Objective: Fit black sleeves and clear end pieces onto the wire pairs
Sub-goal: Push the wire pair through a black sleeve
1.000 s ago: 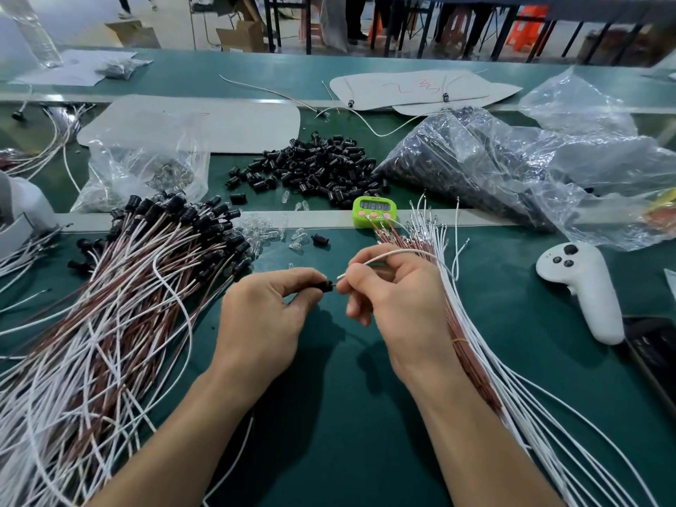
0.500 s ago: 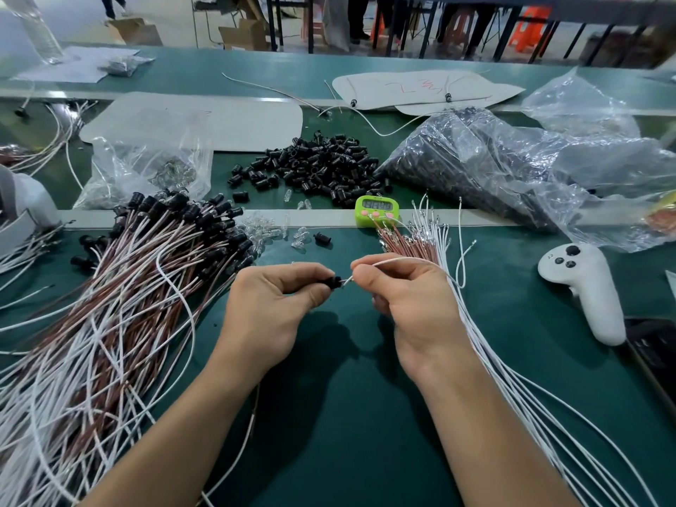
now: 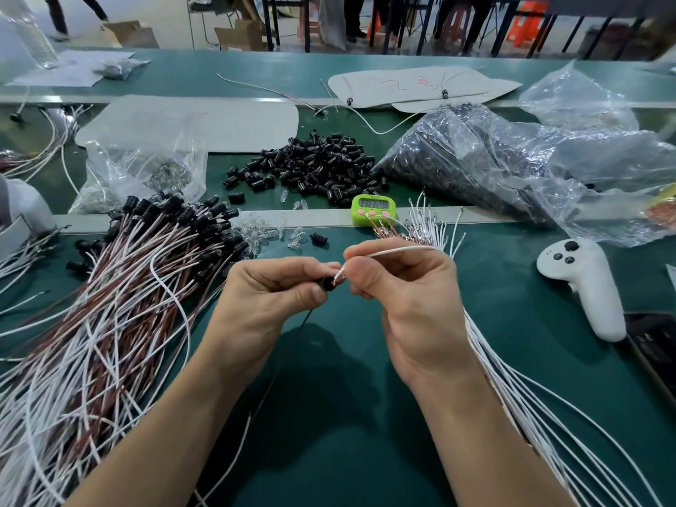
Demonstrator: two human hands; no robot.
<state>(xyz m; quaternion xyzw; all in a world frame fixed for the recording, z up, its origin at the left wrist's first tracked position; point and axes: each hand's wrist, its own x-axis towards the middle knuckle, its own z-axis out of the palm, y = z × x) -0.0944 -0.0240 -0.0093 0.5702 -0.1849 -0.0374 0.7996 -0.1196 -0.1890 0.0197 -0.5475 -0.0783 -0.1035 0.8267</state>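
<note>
Above the green bench (image 3: 347,415), the left hand (image 3: 263,298) pinches 1 short black sleeve (image 3: 326,283) between thumb and forefinger. The right hand (image 3: 409,298) pinches a thin white wire pair (image 3: 395,251), whose tip touches the sleeve's open mouth.

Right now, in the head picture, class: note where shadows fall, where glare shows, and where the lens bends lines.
Head view: left hand and right hand cast soft shadows on the green mat toward the viewer; plastic bag glints with highlights; pale table strip bows slightly, wide-angle distortion; far background is smeared.
</note>
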